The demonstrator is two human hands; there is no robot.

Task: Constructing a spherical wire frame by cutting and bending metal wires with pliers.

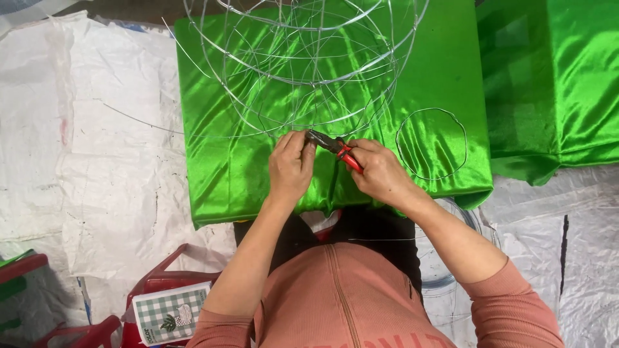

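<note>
While the right hand (380, 173) squeezed the red-handled pliers (334, 148), their tip bit the bottom edge of the wire frame (303, 64), which sat at twelve o'clock from the hands on the green cloth (213, 174). The left hand (290, 166) pinched that wire just beside the pliers' tip. A loose wire ring (431, 143) lay at three o'clock from the hands.

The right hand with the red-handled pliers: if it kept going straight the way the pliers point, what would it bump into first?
The right hand aims the pliers up-left; their nose already sits at the left hand fingertips, by the wire frame. Those fingers come first, probably; depth is unclear.
</note>
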